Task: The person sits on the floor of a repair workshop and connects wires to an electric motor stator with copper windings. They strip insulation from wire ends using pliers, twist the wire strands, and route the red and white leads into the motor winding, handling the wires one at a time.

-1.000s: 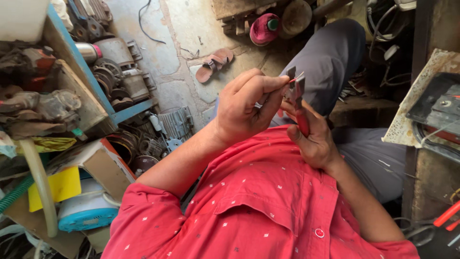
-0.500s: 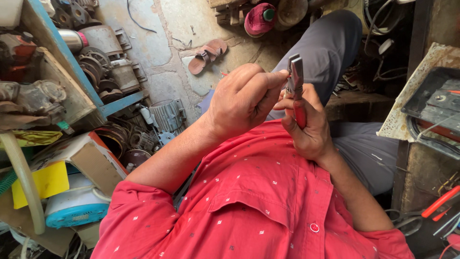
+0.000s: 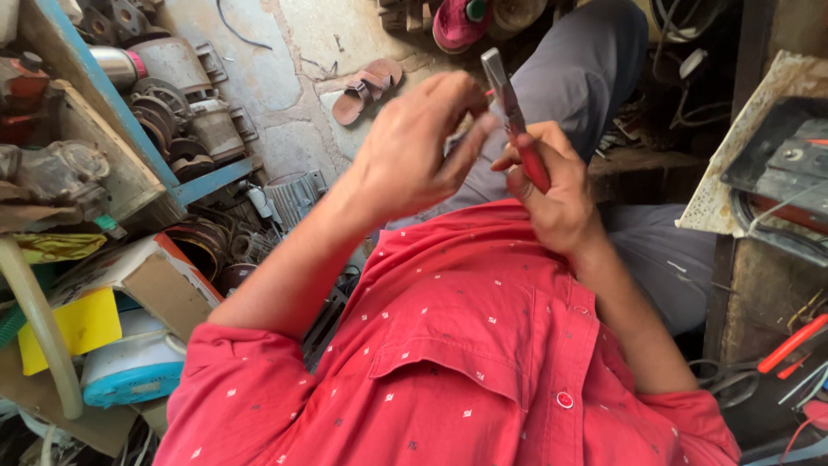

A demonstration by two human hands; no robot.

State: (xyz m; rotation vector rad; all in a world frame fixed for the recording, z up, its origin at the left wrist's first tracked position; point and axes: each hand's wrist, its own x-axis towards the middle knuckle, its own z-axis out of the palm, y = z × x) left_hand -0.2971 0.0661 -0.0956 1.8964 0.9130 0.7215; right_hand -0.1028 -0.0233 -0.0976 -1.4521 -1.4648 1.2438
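Observation:
My right hand (image 3: 556,194) grips the red handles of a pair of pliers (image 3: 509,103), whose grey metal jaws point up and away from me. My left hand (image 3: 405,151) is raised beside the jaws. Its fingers and thumb are pinched together right against the metal head, and anything between the fingertips is too small to make out. Both hands hover above my lap, over my red shirt (image 3: 466,345) and grey trousers (image 3: 595,69).
A blue-edged shelf (image 3: 129,129) at the left holds old motors and metal parts. Cardboard boxes (image 3: 147,276) and a yellow sheet lie below it. A sandal (image 3: 366,86) sits on the concrete floor. A cluttered bench with red-handled tools (image 3: 789,345) stands at the right.
Both hands have risen and come nearer the camera. The pliers now tilt with the jaws up and left, and my left fingers have shifted up along the head.

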